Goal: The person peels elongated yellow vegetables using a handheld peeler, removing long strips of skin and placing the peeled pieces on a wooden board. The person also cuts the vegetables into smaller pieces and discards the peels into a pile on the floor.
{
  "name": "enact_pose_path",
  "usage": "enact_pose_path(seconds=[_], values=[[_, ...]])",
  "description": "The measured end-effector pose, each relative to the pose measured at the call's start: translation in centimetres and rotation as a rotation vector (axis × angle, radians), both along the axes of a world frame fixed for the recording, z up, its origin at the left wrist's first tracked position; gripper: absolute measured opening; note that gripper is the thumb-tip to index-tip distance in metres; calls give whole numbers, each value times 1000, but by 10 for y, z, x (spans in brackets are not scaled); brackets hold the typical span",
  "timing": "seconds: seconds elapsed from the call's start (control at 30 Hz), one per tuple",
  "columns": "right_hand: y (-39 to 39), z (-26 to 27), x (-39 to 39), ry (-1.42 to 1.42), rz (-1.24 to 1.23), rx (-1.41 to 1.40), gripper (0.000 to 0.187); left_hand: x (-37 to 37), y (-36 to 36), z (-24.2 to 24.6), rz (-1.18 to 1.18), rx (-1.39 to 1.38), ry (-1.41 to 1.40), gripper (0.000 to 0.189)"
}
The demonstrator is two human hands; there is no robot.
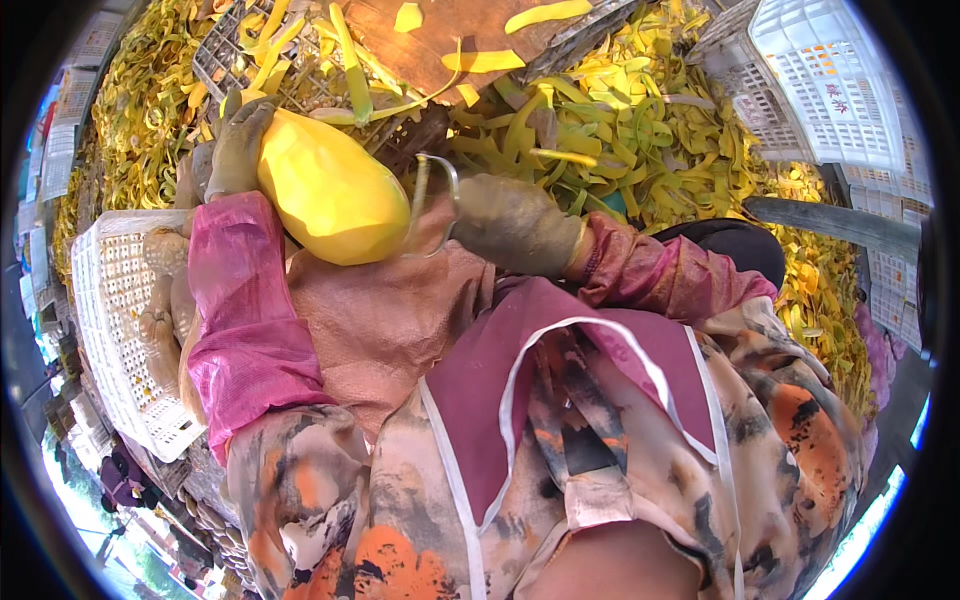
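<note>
My left hand [241,146], in a soiled work glove, grips the upper left end of a peeled yellow squash [330,191]. The squash tilts down to the right above an apron of brown material [382,315] over my lap. In my right hand [517,223], also gloved and slightly blurred, is a peeler with a looped metal frame [452,187]. Its handle is hidden in the glove. The peeler's metal loop stands at the lower right end of the squash; whether it touches the flesh I cannot tell.
Beyond the squash, yellow peel strips lie on a brown board [442,45] and a plastic grate [225,56]. Heaped peels [622,135] spread around it. At left a white crate [124,337] holds several unpeeled tan squashes [159,330]. White crates [825,82] stand at right, near a dark bar [840,221].
</note>
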State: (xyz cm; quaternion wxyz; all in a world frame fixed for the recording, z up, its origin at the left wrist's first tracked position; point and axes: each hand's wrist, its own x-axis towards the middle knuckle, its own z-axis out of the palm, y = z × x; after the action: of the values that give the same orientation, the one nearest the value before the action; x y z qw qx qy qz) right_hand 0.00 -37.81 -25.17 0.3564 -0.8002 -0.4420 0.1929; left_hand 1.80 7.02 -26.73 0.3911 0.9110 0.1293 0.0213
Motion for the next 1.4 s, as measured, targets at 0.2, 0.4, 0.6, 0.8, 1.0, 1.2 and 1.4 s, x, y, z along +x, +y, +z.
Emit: enact_pose_path(seconds=[0.2,0.4,0.6,0.8,1.0,1.2,1.4], values=[[44,-5,6,-47,-31,-29,23,-8,-17,18,-100,574,20,34],[-14,-31,17,108,-1,-240,28,-6,-21,22,-128,717,80,34],[5,6,18,-93,-137,97,25,-12,-13,9,-66,490,10,33],[14,-13,14,71,30,-158,24,-21,-21,8,210,-88,9,31],[31,-19,22,657,-182,96,32,-37,-25,-7,301,-253,-228,30],[94,27,19,1165,-373,362,36,-55,-38,-3,406,-18,-325,33],[73,61,38,865,-195,299,40,-59,-44,34,176,544,-85,32]])
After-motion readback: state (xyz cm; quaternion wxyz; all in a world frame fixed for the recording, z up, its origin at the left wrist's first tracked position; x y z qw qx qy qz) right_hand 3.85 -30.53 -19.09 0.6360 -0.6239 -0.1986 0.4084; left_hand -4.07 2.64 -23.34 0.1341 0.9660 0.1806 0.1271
